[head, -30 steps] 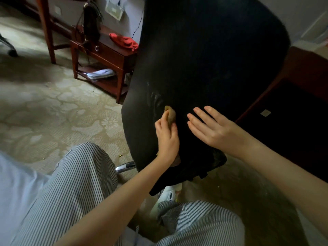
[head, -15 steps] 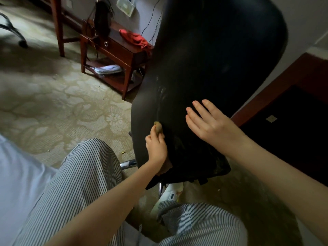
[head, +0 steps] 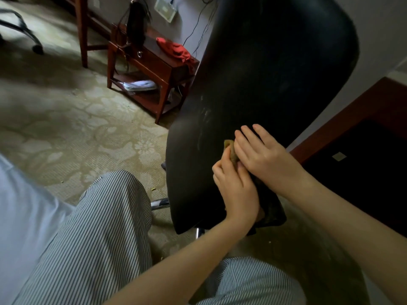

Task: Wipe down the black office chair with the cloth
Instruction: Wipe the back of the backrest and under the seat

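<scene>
A patterned beige carpet [head: 66, 133] runs under everything here, and nearest the camera are the person's knees in striped trousers [head: 99, 227]. Just beyond them, 2 hands meet low on the back of the black office chair [head: 275, 62]. The left hand [head: 237, 190] has its fingers curled round a tan cloth [head: 231, 150], pinching it against the chair back. The right hand [head: 262, 153] lies flat with straight fingers, touching the cloth's edge and the chair.

Pale streaks [head: 204, 115] show just above and left of the hands (smears or wet marks, I cannot tell which), so I judge the wiping only partly done. The tall upper back looks to need passes, and the seat and base are mostly hidden. Farther off, a wooden side table [head: 154, 62] stands against the wall.
</scene>
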`<action>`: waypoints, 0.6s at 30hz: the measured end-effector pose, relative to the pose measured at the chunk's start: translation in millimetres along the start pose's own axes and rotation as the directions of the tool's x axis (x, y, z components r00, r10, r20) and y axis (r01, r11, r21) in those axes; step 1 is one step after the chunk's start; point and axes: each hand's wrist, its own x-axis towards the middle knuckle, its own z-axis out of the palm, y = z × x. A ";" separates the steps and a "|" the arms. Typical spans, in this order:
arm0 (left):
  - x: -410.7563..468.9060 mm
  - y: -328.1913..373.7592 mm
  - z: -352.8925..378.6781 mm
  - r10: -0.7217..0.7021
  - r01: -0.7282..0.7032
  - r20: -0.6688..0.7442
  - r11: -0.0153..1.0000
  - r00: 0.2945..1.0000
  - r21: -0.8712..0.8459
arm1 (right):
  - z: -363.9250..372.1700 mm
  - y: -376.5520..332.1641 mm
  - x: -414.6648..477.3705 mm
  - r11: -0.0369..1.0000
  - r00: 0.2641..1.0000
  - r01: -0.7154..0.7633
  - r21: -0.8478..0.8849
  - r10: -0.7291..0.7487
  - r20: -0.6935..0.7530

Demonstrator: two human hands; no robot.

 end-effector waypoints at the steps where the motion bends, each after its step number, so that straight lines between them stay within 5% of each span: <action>1: 0.7 -4.8 -2.2 0.013 -0.013 -0.007 1.000 1.000 0.013 | -1.5 0.2 -0.9 1.000 1.000 0.000 -0.012 0.000 0.006; 7: 18.0 -52.2 -23.9 -0.062 0.058 0.066 0.997 0.996 0.060 | -6.8 0.6 -5.9 0.999 0.993 0.049 -0.011 -0.048 0.105; 14: 38.3 -97.1 -35.4 -0.359 0.356 0.002 0.925 0.933 0.131 | -11.4 -4.3 -20.9 0.999 0.991 0.041 0.017 -0.043 0.124; 18: 41.8 -76.3 -19.2 -0.363 0.365 -0.031 0.928 0.931 0.076 | -14.6 -10.3 -47.5 0.981 0.990 0.029 0.191 -0.054 0.127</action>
